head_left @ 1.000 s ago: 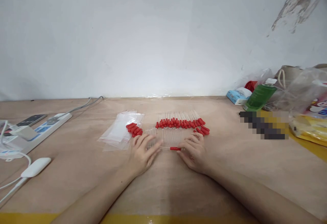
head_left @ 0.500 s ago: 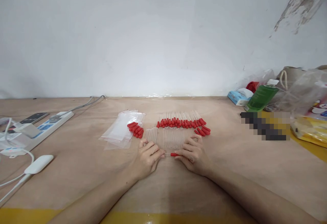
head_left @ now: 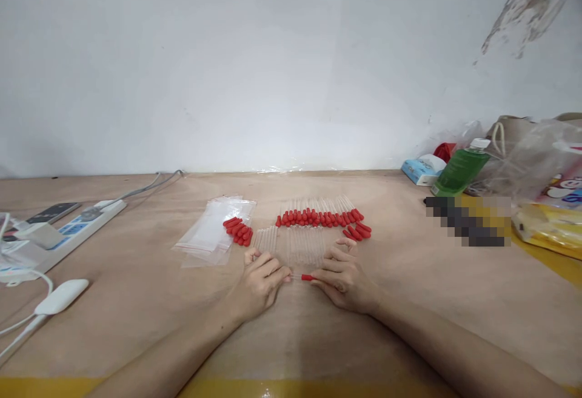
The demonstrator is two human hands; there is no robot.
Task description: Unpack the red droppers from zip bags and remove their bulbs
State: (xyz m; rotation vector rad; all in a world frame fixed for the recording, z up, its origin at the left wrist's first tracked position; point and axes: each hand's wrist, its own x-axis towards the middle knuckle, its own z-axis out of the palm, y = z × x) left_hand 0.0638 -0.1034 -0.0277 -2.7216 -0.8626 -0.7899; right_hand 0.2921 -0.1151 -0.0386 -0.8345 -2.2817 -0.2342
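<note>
Between my fingertips lies a clear glass dropper tube with a red rubber bulb on its right end. My left hand pinches the tube, and my right hand grips the bulb. Just beyond my hands are two groups of bare clear tubes, a left group and a middle group. Behind them runs a row of droppers with red bulbs fitted, bulbs toward me. Loose red bulbs form a left pile and a smaller right pile.
Clear zip bags lie left of the bulbs. Farther left are a power strip, a white cable device and a phone. At the right stand a tissue pack, a green bottle and plastic bags.
The view has shifted slightly. Both hands keep the same hold on the dropper, with its tube and bulb still joined between them.
</note>
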